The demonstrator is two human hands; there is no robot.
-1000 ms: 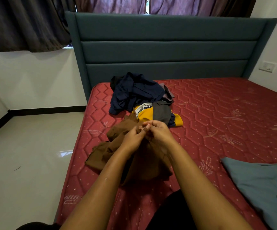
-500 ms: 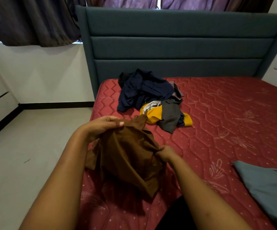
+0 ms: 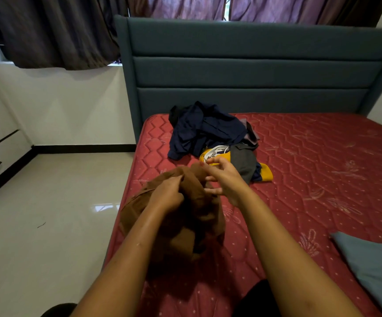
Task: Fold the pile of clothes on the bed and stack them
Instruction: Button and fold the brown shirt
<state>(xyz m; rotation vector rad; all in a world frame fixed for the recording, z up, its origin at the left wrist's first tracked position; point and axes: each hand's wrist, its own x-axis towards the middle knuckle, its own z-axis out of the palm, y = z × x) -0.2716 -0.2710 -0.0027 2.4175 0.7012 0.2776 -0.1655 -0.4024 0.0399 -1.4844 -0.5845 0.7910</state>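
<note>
Two bare forearms reach out from the lower edge of the view over a red quilted mattress (image 3: 311, 179). The left hand (image 3: 167, 195) is knuckles-up, its grip closed tight on a bunch of a brown garment (image 3: 199, 211), fingers curled into the cloth. The garment is crumpled and hangs from that hand down to the mattress near the bed's left edge. Just to its right, the right hand (image 3: 225, 179) is raised with the palm turned inward, its grip loose: fingers spread and half bent at the garment's top fold, holding nothing that can be made out. A flat grey-blue cloth (image 3: 373, 266) lies on the mattress at the near right, well apart from both hands. Beyond the hands the unfolded pile sits near the head of the bed: a yellow garment (image 3: 266, 176) and a grey garment (image 3: 242, 161) in front, a navy garment (image 3: 208, 129) heaped behind. A teal padded headboard (image 3: 254, 72) backs the bed, with dark curtains (image 3: 48, 30) above.
</note>
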